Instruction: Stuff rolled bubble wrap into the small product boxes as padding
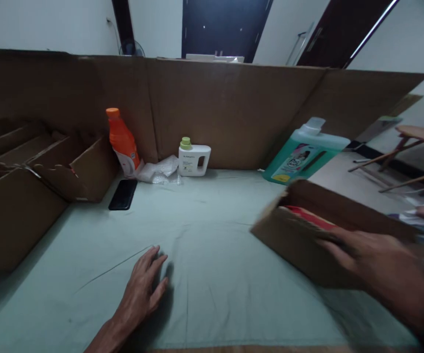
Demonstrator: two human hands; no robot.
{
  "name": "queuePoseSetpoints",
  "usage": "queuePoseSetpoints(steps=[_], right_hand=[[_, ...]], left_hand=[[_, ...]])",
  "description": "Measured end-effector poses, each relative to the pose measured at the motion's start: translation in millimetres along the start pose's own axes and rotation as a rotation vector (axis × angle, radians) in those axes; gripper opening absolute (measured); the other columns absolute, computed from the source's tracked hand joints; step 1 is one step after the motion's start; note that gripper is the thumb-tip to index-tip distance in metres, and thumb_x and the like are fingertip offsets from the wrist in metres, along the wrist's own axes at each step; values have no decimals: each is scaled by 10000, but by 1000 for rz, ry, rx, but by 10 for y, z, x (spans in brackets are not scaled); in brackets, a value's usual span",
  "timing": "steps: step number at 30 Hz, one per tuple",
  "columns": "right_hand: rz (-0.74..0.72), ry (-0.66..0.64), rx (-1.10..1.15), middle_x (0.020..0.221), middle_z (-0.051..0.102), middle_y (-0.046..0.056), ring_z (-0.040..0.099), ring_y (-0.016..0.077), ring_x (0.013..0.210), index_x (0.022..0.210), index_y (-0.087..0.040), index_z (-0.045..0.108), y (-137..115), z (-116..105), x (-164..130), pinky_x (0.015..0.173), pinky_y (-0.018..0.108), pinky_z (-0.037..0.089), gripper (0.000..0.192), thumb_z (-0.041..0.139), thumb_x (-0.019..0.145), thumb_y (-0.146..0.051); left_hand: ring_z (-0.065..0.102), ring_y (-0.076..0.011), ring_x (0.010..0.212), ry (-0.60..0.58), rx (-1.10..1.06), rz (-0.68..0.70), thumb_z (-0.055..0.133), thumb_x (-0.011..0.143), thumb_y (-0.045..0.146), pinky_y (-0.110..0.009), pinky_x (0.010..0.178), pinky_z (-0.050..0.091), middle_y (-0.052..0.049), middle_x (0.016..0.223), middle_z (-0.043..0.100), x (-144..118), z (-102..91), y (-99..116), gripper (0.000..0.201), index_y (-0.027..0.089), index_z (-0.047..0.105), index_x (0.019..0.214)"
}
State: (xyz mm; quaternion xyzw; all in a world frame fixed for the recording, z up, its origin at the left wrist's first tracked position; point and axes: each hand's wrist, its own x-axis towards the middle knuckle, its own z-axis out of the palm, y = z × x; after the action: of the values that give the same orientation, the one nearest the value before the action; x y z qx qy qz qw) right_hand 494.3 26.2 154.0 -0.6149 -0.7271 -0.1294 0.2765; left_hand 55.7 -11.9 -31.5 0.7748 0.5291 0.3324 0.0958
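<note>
The left hand (144,289) is lying flat and open on the cloth-covered counter (212,245), holding nothing, while the right hand (377,267) is closing its fingers over the near wall of the open cardboard box (300,235), which is sitting just in front of that hand with something red (309,217) inside (blurred, so how firm the grip is cannot be made out). With only one hand on the box, it is likely to tilt or slip, and it could swing into the green jug (304,152) leaning just beyond it; the phone (122,194), orange bottle (122,141) and white bottle (193,158), well beyond the left hand, are looking safe.
</note>
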Motion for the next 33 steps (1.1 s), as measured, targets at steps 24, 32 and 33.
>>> queuePoseSetpoints(steps=[24,32,33], right_hand=[[519,-336,802,965,775,126,740,295,868,978,-194,665,-618,1739,0,763,386,599,429,664,702,-522],[571,-202,783,1162,743,121,714,282,1054,1180,-197,606,-376,2167,-142,935,414,575,528,664,780,-538],[572,-203,761,1157,745,118,715,285,1052,1175,-198,613,-353,2212,-198,944,422,571,523,653,783,-542]], left_hand=[[565,-307,1285,-17,-363,-252,569,832,245,-481,1083,477,-174,1405,585,1068,224,56,667,160,419,1476],[577,-281,1248,29,-162,-245,527,742,52,-442,1084,475,-133,1351,609,2020,128,-580,584,170,616,1308],[548,-295,1283,41,-114,-251,540,762,51,-462,1113,445,-132,1355,602,2170,100,-666,525,174,646,1261]])
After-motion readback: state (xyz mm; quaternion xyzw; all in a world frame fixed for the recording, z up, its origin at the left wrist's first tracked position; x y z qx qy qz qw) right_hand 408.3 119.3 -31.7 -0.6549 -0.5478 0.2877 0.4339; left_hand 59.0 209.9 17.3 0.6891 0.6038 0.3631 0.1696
